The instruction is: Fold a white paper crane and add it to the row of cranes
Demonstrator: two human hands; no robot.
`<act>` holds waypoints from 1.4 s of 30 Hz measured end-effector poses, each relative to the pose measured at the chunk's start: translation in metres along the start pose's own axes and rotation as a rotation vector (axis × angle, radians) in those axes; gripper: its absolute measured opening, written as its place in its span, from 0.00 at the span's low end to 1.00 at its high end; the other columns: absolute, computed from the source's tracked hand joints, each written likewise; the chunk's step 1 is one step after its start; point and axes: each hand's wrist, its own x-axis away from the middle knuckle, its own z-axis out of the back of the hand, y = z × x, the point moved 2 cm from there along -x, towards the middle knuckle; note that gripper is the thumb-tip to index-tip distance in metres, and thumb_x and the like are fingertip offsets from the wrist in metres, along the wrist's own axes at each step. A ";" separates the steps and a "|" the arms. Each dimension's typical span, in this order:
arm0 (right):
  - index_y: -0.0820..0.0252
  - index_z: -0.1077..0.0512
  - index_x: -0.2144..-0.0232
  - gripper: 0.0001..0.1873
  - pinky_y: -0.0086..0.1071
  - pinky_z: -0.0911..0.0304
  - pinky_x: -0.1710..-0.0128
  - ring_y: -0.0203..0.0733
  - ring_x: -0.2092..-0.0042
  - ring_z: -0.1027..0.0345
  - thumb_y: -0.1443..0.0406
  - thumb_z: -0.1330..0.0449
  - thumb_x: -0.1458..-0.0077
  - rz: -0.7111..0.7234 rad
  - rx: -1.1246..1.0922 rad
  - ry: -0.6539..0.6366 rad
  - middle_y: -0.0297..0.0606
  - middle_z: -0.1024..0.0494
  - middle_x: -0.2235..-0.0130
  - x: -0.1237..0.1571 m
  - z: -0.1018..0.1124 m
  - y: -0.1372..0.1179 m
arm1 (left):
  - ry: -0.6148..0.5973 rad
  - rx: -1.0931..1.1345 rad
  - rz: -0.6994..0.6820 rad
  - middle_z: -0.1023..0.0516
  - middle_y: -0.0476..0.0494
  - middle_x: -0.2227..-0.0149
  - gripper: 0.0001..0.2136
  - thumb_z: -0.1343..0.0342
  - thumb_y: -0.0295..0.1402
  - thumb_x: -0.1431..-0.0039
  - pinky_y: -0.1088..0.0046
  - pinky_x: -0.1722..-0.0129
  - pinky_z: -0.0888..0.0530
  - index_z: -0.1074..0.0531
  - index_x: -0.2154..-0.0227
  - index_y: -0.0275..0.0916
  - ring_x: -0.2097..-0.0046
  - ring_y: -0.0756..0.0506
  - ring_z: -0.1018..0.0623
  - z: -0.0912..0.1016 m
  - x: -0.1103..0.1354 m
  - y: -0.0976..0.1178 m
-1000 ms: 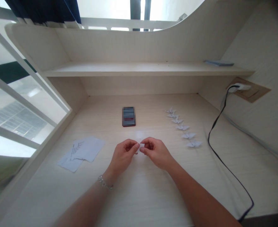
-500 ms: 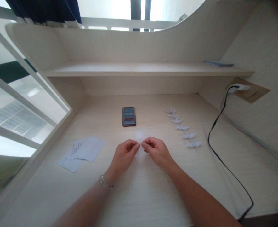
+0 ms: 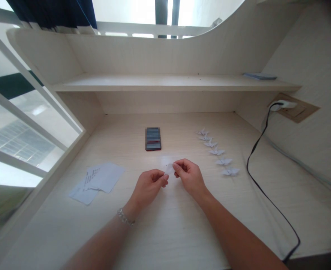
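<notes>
A small folded piece of white paper (image 3: 169, 169) is stretched between my two hands, just above the desk. My left hand (image 3: 152, 183) pinches its lower left end between thumb and fingers; a silvery bracelet circles that wrist. At the upper right end, my right hand (image 3: 190, 176) grips the paper the same way. Fingertips cover both ends, so the full folded shape is hidden. To the right, several folded white paper cranes (image 3: 216, 152) stand in a slanting row on the desk.
Loose paper sheets (image 3: 105, 178), one with writing, lie at left. A phone (image 3: 153, 139) with a blurred screen lies beyond my hands. A black cable (image 3: 249, 161) runs from the wall socket (image 3: 297, 109) down the right side. A shelf (image 3: 165, 83) spans the back.
My hands have tilted and moved slightly apart, the right one higher and the left one lower. More of the white paper shows between them.
</notes>
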 end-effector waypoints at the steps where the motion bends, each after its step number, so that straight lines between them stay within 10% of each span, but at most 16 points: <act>1: 0.62 0.30 0.71 0.10 0.30 0.39 0.74 0.36 0.75 0.36 0.60 0.42 0.49 -0.002 -0.014 0.003 0.34 0.30 0.78 0.000 0.000 0.001 | 0.011 -0.011 -0.001 0.24 0.44 0.76 0.12 0.46 0.40 0.47 0.73 0.71 0.31 0.27 0.75 0.36 0.72 0.47 0.26 0.001 0.000 0.000; 31: 0.62 0.28 0.73 0.09 0.29 0.39 0.70 0.36 0.70 0.33 0.60 0.41 0.50 -0.021 0.019 -0.206 0.36 0.26 0.74 0.003 -0.004 -0.006 | 0.187 0.058 -0.084 0.26 0.46 0.75 0.08 0.44 0.36 0.48 0.76 0.72 0.31 0.28 0.72 0.35 0.72 0.50 0.28 0.013 -0.003 0.004; 42: 0.63 0.28 0.70 0.11 0.31 0.35 0.66 0.39 0.66 0.28 0.59 0.39 0.53 -0.307 -0.388 -0.337 0.39 0.24 0.67 0.009 -0.009 -0.014 | 0.202 0.222 -0.093 0.25 0.47 0.73 0.09 0.42 0.35 0.49 0.75 0.71 0.30 0.28 0.67 0.35 0.72 0.51 0.27 0.012 -0.003 0.007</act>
